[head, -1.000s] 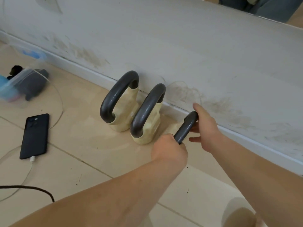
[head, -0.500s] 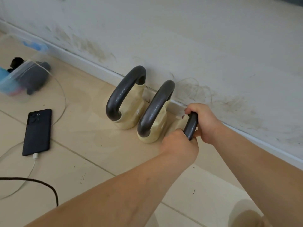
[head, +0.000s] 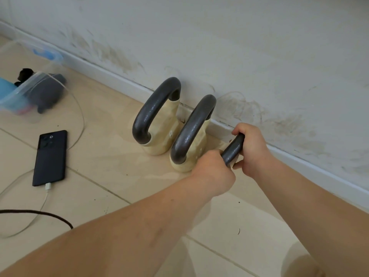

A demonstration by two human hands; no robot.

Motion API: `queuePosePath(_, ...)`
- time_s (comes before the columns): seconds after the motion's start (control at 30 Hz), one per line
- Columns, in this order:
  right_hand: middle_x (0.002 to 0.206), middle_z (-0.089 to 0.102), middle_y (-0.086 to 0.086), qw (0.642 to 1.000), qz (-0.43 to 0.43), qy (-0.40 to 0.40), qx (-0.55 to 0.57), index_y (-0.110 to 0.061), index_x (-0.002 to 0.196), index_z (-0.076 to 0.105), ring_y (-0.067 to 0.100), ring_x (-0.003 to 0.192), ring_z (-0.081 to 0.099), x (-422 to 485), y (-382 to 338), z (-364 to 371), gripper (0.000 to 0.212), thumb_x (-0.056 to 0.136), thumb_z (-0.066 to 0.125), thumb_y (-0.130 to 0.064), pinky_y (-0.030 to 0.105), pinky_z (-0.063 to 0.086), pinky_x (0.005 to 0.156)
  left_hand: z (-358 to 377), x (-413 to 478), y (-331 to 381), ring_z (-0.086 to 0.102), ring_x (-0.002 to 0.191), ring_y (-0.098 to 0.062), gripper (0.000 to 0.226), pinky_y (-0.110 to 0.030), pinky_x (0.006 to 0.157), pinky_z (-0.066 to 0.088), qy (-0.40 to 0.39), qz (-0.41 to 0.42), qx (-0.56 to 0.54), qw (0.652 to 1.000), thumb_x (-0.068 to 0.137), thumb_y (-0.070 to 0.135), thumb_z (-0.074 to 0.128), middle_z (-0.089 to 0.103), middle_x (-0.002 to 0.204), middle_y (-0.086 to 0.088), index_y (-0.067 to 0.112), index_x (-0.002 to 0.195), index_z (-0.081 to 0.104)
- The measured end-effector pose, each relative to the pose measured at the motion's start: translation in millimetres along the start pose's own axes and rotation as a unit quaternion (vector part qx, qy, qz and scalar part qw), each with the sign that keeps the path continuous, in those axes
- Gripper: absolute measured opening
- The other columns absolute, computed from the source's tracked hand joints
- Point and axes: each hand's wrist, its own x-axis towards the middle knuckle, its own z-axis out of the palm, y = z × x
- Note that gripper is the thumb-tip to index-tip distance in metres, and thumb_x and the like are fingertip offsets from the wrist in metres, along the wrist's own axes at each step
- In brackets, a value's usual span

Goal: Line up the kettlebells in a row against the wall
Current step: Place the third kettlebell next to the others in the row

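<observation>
Right, both fists wrap one dark handle [head: 233, 148]: left hand [head: 212, 172] low, right hand [head: 252, 148] high. Its kettlebell sits third in line beside two kettlebells [head: 159, 116] against the wall [head: 239, 47]. Phone [head: 50, 157] lies well left.

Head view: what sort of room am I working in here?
Probably a room in a home, used for exercise: pale floor tiles, a scuffed white wall with a skirting board, kettlebells beside it, and a phone charging on the floor.
</observation>
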Motion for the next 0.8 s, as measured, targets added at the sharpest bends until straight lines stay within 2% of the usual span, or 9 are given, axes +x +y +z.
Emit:
queuePosePath(0.2,0.099,0.057,0.009,1.000,-0.010,-0.006,-0.013,-0.021,0.084,0.057,0.034,0.082,0.057,-1,1,-4,0.028,0.060,0.062,-0.033,0.046,0.043,0.072,8,-12,-1,0.068,0.087,-0.034,0.011,-0.038,0.075,0.057,0.059,0.031,0.012,0.998,0.090,0.010,0.055,0.058,0.079,0.002,0.021,0.091,0.056)
queuePosePath(0.37,0.099,0.062,0.008,0.998,-0.023,-0.033,-0.043,-0.019,0.085,0.059,0.032,0.083,0.057,0,-1,-6,0.031,0.057,0.063,-0.033,0.051,0.049,0.077,16,-19,-3,0.068,0.086,-0.031,0.014,-0.038,0.076,0.058,0.085,0.017,0.006,0.996,0.087,0.008,0.054,0.065,0.084,-0.002,0.021,0.091,0.058)
queuePosePath(0.53,0.099,0.060,0.011,0.995,-0.020,-0.064,-0.076,-0.020,0.080,0.058,0.032,0.083,0.058,1,-13,-1,0.024,0.060,0.063,-0.032,0.056,0.053,0.084,12,-13,0,0.069,0.090,-0.034,0.012,-0.041,0.079,0.059,0.067,-0.002,-0.016,0.998,0.091,0.014,0.055,0.062,0.082,-0.001,0.021,0.099,0.061)
queuePosePath(0.67,0.098,0.060,0.009,0.992,-0.025,-0.078,-0.094,-0.021,0.080,0.059,0.030,0.086,0.058,1,-16,-3,0.021,0.062,0.064,-0.032,0.069,0.052,0.100,15,-13,-1,0.070,0.092,-0.032,0.015,-0.040,0.080,0.060,0.058,-0.009,-0.013,0.998,0.091,0.014,0.056,0.070,0.092,-0.005,0.021,0.103,0.064)
queuePosePath(0.8,0.100,0.062,0.009,0.992,-0.024,-0.074,-0.094,-0.021,0.082,0.060,0.030,0.087,0.059,0,-15,-4,0.022,0.063,0.064,-0.032,0.072,0.050,0.102,16,-10,-2,0.070,0.095,-0.033,0.018,-0.040,0.082,0.061,0.054,-0.008,-0.003,0.999,0.092,0.014,0.056,0.072,0.099,-0.008,0.020,0.106,0.065)
